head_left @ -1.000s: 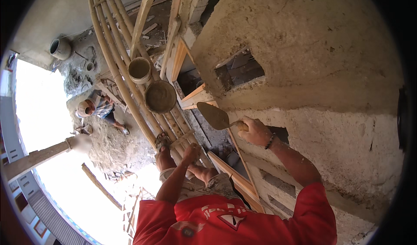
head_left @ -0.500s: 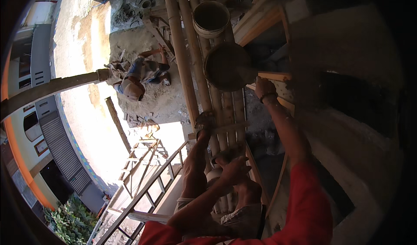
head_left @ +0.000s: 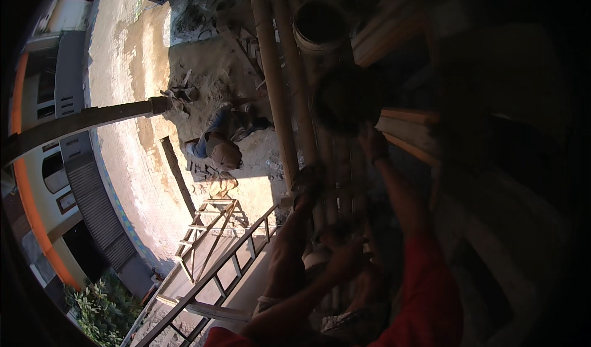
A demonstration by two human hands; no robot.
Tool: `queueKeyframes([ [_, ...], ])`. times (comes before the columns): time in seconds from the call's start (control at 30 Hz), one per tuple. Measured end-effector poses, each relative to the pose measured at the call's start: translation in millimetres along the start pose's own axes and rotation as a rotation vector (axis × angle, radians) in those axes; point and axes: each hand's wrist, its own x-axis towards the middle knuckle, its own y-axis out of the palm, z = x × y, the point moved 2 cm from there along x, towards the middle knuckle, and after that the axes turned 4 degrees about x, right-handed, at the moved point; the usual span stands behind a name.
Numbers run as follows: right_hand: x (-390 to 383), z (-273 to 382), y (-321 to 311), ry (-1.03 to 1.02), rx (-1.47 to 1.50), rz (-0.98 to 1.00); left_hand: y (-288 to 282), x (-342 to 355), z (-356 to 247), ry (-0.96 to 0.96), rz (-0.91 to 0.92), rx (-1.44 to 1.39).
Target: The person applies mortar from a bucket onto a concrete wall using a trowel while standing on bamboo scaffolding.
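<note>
My right hand point(head_left: 372, 143) is closed at the near rim of a round, dark mixing pan point(head_left: 348, 98). The trowel it grips reaches into the pan and is nearly lost in shadow; its blade shows better in the earlier frame. Closer to my body, my left hand point(head_left: 348, 258) is curled in front of my knees. Shade hides what its fingers hold, if anything. Beyond the pan stands a bucket point(head_left: 320, 28) with a pale side. Pan and bucket both rest on bamboo poles point(head_left: 275, 76), where my feet also stand.
A metal ladder point(head_left: 237, 266) leans at the lower left, beside a wooden trestle point(head_left: 209, 230). Far below on sandy ground, a person in a cap point(head_left: 225, 155) bends over. A beam point(head_left: 92, 120) juts in from the left. Wooden boards point(head_left: 409, 128) lie right of the pan.
The view has shifted, so the pan, bucket and poles sit farther right, and the scaffold looks darker. My right hand is closer to the pan. The person below has moved nearer and turned.
</note>
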Motion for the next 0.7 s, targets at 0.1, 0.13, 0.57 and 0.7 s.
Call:
queueKeyframes([
  [0.1,-10.5,12.4,-34.6,0.003,-0.063,0.012,12.5,8.1,10.5,0.069,0.162,0.193],
  [0.13,-20.4,20.3,-47.6,-0.028,-0.051,-0.015,14.4,8.5,16.1,0.068,0.156,0.176],
  [0.57,-257.3,295.8,-498.9,-0.308,-0.132,-0.272,44.9,28.6,-20.1,0.177,-0.145,-0.210],
  [0.7,-329.4,383.1,-599.6,-0.311,-0.210,-0.213,30.3,9.5,-85.3,0.235,-0.039,-0.043],
])
